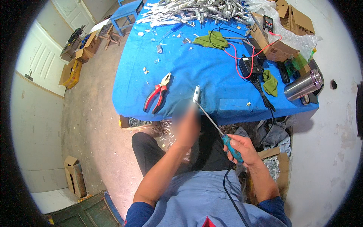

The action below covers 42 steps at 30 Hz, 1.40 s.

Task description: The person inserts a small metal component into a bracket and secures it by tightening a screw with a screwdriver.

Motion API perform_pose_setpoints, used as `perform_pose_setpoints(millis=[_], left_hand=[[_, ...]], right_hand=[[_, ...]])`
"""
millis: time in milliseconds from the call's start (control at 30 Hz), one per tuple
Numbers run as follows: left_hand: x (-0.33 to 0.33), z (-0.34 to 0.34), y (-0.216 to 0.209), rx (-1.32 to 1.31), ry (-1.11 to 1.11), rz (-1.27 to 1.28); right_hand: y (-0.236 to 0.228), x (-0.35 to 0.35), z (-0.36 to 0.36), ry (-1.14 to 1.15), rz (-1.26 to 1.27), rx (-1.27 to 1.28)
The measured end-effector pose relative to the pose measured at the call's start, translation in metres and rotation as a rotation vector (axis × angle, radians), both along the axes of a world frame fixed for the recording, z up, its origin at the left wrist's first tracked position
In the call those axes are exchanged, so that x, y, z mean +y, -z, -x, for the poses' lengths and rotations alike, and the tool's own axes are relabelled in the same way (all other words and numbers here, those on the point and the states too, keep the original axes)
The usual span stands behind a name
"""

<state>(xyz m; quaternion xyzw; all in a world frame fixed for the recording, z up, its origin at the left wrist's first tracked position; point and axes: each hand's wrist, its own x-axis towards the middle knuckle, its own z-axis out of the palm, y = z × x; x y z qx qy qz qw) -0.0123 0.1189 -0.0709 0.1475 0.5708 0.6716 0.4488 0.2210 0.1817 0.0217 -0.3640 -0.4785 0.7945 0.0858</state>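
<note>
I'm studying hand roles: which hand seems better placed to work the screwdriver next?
Probably the right hand: it grips the screwdriver by the handle, the tip at the white piece. The left hand, partly blurred, is at that piece's near end.

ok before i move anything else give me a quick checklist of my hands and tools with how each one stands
1. Right hand around the screwdriver handle: ok.
2. Screwdriver tip at the white piece: ok, though exact contact is too small to tell.
3. Left hand grip on the white piece: cannot tell, the hand is blurred.
4. Red-handled pliers apart from both hands, on the blue cloth: ok.
5. Black adapter away from both hands: ok.
</note>
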Motion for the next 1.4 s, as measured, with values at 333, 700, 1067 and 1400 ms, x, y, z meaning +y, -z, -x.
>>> perform_pose_setpoints(millis=[333, 700, 1067, 1400], left_hand=[[-0.005, -0.010, -0.031, -0.455, -0.006, 0.071], [-0.008, 0.000, -0.035, -0.557, -0.024, 0.141], [-0.012, 0.003, -0.040, -0.488, -0.001, 0.158], [-0.010, 0.009, -0.046, -0.490, 0.023, 0.208]], right_hand=[[0.003, -0.001, 0.000, 0.052, 0.008, -0.011], [0.005, -0.002, -0.012, -0.133, -0.782, -0.188], [-0.009, 0.006, 0.009, -0.210, -1.150, -0.284], [0.009, 0.013, 0.016, -0.186, -0.981, -0.130]])
